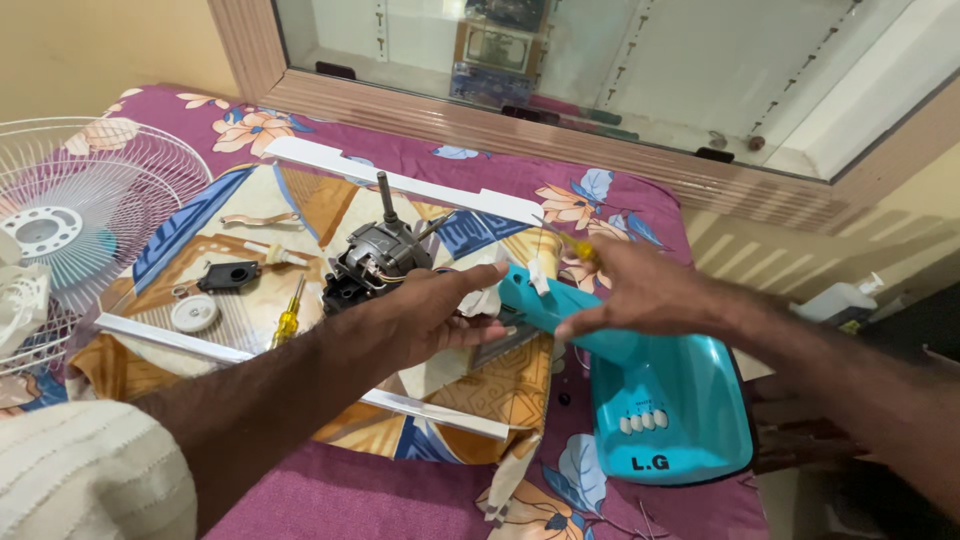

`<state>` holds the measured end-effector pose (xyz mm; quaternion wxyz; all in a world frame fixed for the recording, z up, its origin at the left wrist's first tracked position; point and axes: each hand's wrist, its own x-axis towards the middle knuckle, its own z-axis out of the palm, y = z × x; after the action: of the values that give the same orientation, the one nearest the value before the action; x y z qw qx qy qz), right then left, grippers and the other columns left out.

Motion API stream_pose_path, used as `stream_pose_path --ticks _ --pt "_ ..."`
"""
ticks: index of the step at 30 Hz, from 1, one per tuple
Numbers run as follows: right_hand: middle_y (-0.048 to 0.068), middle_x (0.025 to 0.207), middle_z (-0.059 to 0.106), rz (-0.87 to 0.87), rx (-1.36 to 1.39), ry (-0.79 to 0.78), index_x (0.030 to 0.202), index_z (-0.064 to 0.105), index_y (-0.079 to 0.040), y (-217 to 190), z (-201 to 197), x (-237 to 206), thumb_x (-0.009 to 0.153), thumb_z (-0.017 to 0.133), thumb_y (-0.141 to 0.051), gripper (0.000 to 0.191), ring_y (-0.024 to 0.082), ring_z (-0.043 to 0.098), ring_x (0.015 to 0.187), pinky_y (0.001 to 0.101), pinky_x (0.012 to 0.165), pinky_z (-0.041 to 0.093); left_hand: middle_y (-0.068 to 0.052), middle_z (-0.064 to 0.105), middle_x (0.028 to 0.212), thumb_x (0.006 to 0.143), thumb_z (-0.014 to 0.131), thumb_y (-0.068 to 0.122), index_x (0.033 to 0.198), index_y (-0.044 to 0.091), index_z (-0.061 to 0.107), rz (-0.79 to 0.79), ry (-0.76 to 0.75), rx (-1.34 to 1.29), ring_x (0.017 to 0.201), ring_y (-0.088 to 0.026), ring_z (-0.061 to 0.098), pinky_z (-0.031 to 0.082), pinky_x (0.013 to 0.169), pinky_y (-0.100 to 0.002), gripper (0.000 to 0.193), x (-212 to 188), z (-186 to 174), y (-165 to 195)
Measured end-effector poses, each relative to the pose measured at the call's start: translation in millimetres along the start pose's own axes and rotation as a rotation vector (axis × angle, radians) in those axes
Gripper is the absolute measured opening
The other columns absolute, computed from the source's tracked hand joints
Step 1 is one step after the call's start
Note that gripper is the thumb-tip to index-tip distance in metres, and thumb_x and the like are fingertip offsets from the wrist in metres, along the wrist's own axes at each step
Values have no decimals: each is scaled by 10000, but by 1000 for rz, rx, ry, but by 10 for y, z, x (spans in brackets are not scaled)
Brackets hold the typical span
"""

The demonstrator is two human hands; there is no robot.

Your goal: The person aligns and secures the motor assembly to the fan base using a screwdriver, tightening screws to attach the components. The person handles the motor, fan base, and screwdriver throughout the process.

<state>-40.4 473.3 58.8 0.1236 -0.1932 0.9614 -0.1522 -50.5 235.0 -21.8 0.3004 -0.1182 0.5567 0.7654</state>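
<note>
- Near the middle of the counter [420, 160], toward its right edge, lies a teal fan base [665, 395]; its neck reaches left between both hands.
- Left hand [430, 315]: grip spread, fingers extended, palm against the neck end of the teal fan base and some white plastic parts there; whether it clasps anything cannot be told.
- Right hand [635, 290]: grip pressed together on a yellow-handled screwdriver [580, 250], the hand resting on top of the neck.
- Just left of the left hand stands a grey fan motor [375, 260], shaft upright, touching or nearly touching the fingertips.
- A second yellow screwdriver [288, 320] lies left of the motor; beyond it sit a black plastic part [230, 275] and a white round cap [193, 313].
- A white fan guard [85, 215] rests at the left edge of the counter.
- A long white strip [400, 180] lies toward the far edge; another white strip [170, 340] lies nearer the front.
- Covering: a magenta floral cloth [620, 200] with a patterned cloth [500, 385] over it.
</note>
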Motion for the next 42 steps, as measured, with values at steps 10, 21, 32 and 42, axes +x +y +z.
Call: stream_pose_path --ticks 10,21,32,42 --pt "174 1064 705 15 89 126 1160 563 -41 104 431 47 661 906 -219 631 324 697 1076 457 920 533 -144 589 1015 892 742 321 1177 -109 620 48 -29 81 832 -209 632 693 733 -343 530 -20 -42 -21" --pt "151 1095 646 -101 153 178 1353 537 -100 41 424 -27 651 915 -403 853 284 657 1088 444 931 531 -120 554 966 923 715 256 1177 -127 576 28 -25 26 740 -156 564 688 786 -351 479 -45 -4 -5" --pt "107 1077 779 -178 606 281 953 487 7 -22 496 135 831 630 55 194 181 736 1102 361 977 613 -159 591 1015 943 687 354 1234 -167 520 61 -23 49 748 -169 613 688 811 -381 619 -14 -15 -62" --pt "100 1195 657 -103 234 139 1414 524 -101 36 437 88 631 941 -227 896 230 614 1179 387 995 483 -192 622 1136 910 668 429 1371 -144 425 72 -48 11 872 -239 701 673 864 -386 774 -148 60 -123"
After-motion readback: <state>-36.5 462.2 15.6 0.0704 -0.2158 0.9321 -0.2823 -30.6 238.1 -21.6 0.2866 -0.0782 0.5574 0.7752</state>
